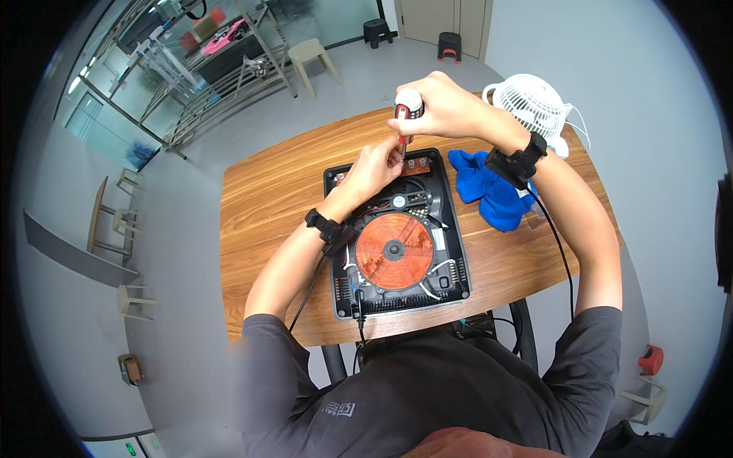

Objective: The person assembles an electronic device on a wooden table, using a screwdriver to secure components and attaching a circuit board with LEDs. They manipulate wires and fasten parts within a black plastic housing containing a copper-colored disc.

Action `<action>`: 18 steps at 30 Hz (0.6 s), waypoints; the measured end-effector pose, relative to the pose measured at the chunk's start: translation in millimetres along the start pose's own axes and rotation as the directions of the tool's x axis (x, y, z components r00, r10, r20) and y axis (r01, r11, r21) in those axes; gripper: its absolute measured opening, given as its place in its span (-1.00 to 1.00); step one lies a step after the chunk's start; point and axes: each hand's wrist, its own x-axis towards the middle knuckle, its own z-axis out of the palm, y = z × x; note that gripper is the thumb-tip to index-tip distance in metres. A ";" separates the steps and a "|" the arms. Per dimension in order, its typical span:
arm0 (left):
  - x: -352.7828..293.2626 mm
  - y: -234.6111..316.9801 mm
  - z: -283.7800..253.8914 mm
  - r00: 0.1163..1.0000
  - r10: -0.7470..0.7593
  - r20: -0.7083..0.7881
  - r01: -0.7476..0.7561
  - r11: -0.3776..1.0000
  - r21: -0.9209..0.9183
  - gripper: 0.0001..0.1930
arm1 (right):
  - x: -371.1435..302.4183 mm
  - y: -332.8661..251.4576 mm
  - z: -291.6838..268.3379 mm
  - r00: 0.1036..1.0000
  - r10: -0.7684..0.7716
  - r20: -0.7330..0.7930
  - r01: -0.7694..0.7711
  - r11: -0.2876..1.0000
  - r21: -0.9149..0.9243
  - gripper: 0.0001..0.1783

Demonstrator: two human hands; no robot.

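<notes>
An opened induction cooker (456,263) lies on the wooden table, its round copper coil (374,243) facing up. My right hand (443,107) grips a screwdriver (403,130) with a red and black handle and a white rounded end. The tool stands upright over the cooker's far edge, beside a narrow brown circuit board (418,165). Close by its shaft, my left hand (372,169) has its fingers pinched together over the same board. Whatever those fingertips hold is hidden. A small fan (398,201) sits between the board and the coil.
To the cooker's right lies a crumpled blue cloth (500,202). A white fan (528,105) stands at the table's far right corner. Cables run from both wrist bands, and a black cord (361,324) leaves the cooker's near edge. Stools and a metal rack stand beyond.
</notes>
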 end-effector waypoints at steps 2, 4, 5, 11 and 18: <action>1.0 -0.7 2.0 1.000 0.008 -0.009 -0.008 0.999 0.042 -0.76 | -0.5 1.2 1.8 1.000 0.001 0.001 -0.001 1.000 0.013 -0.57; 1.5 -0.1 3.7 1.000 0.003 -0.007 -0.003 0.998 0.059 -0.78 | -1.7 3.0 3.7 1.000 0.003 0.004 -0.003 1.000 0.018 -0.57; 1.8 1.5 3.6 1.000 -0.005 -0.001 0.005 0.998 0.056 -0.79 | -2.0 4.4 4.7 1.000 0.003 0.005 -0.003 1.000 0.017 -0.57; 0.7 5.0 3.6 1.000 -0.001 -0.002 0.001 0.999 0.053 -0.79 | -3.8 6.4 5.6 0.999 0.029 0.014 -0.030 0.999 0.017 -0.58; 0.9 5.0 5.7 0.999 -0.028 0.016 0.028 0.999 0.030 -0.75 | -4.7 11.5 5.3 0.999 0.032 -0.007 -0.032 0.999 0.003 -0.55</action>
